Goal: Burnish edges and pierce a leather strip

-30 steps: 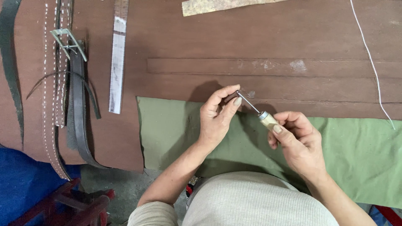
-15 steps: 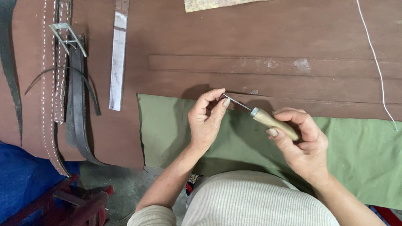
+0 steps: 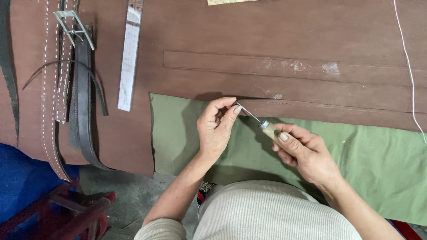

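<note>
Now awl lower, hands closer.

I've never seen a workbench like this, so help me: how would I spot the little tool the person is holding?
Start at the green cloth spread over the near edge of the brown leather sheet. Above it the two hands meet; the right hand grips an awl by its pale wooden handle, and the left hand pinches its tip. Unlike the flat metal ruler further left, it is short, with a thin metal spike.

- Brown leather sheet
- Olive-green cloth, at five o'clock
- Brown strap with white stitching, at nine o'clock
- Pale wooden awl handle
- White thread, at two o'clock
</note>
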